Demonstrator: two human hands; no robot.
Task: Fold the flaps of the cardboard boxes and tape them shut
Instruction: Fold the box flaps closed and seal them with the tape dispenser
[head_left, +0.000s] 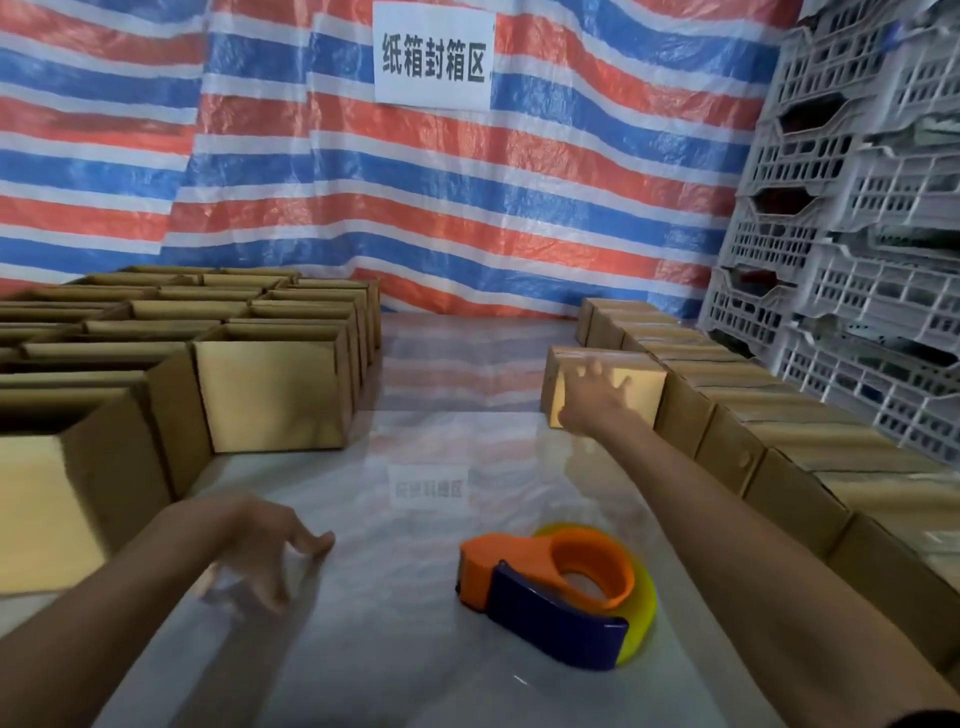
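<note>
My right hand (595, 397) reaches far forward with spread, straight fingers against the near face of a closed, taped cardboard box (641, 384) at the right. My left hand (265, 545) hovers low over the glossy table (415, 649), fingers loosely spread, holding nothing. An orange and blue tape dispenser (556, 592) with a yellowish roll lies on the table between my arms. Several open cardboard boxes (270, 384) with upright flaps stand in rows at the left.
A row of closed boxes (779, 457) runs along the right edge. Grey plastic crates (857, 208) are stacked behind them. A striped red, white and blue tarp (467, 208) with a white paper sign (434, 54) hangs at the back.
</note>
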